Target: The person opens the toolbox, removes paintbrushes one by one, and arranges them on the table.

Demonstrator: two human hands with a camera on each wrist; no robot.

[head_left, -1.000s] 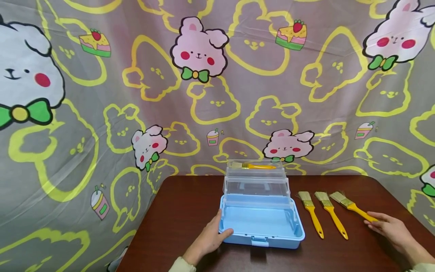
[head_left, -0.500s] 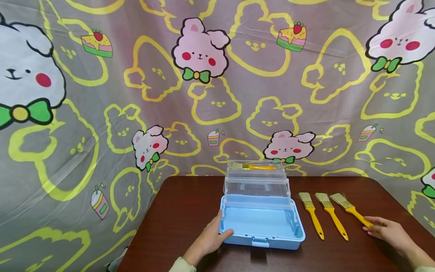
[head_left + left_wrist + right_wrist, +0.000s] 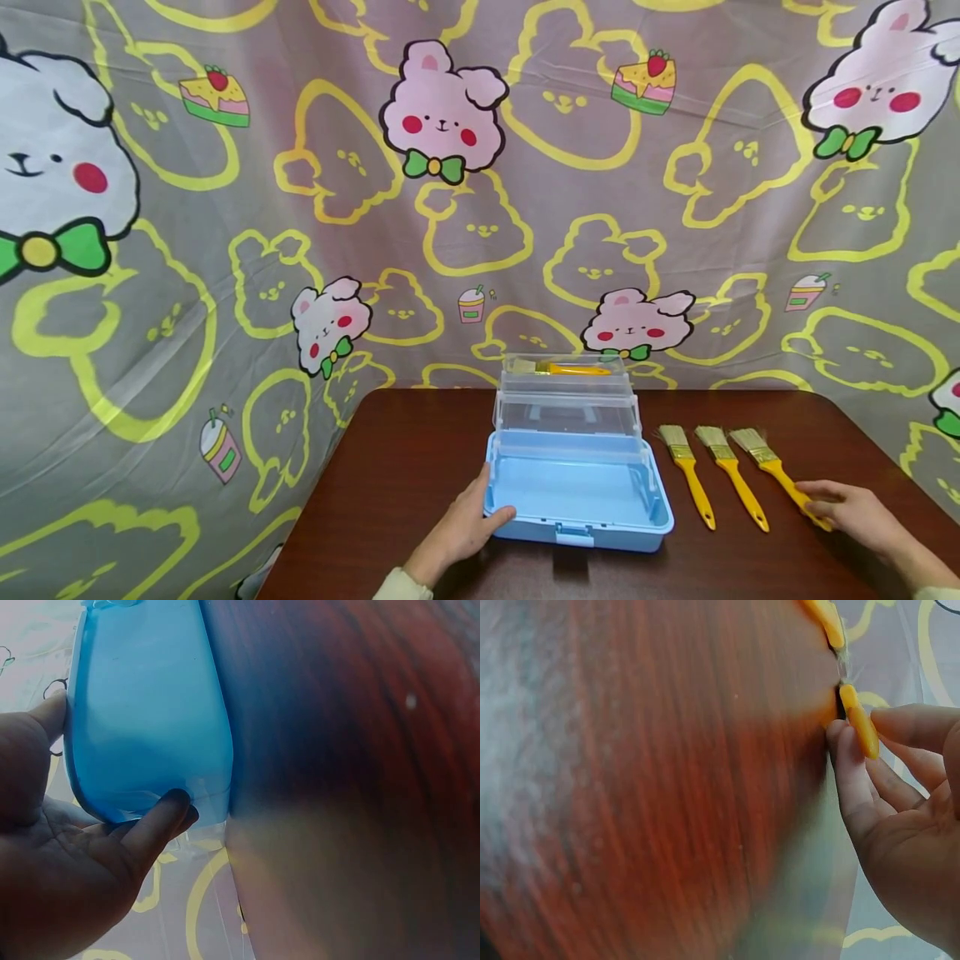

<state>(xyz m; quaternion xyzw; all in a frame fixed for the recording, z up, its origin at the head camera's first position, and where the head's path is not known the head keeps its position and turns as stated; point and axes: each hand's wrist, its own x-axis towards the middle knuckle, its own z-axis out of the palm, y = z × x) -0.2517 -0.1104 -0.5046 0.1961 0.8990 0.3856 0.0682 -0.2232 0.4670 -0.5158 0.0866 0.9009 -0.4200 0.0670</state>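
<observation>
My left hand (image 3: 467, 523) grips the left front corner of a light blue toolbox (image 3: 573, 492), thumb over the rim. In the left wrist view, the fingers lie along the blue wall (image 3: 154, 712). The box stands open, its clear trays raised at the back; a yellow-handled paintbrush (image 3: 577, 368) lies in the top one. My right hand (image 3: 862, 518) pinches the handle end of the rightmost paintbrush (image 3: 783, 482) on the table. In the right wrist view, thumb and fingers sit on both sides of the yellow handle (image 3: 861, 724). The bristles point toward the back.
Two more paintbrushes, one left (image 3: 688, 475) and one in the middle (image 3: 732, 477), lie side by side between box and right hand. The dark wooden table (image 3: 405, 450) has rounded back corners. A patterned curtain (image 3: 480, 208) hangs behind and beside it.
My right hand has swung the handle of the rightmost paintbrush toward the front, so it lies closer to parallel with the other two. The left hand and toolbox have stayed put.
</observation>
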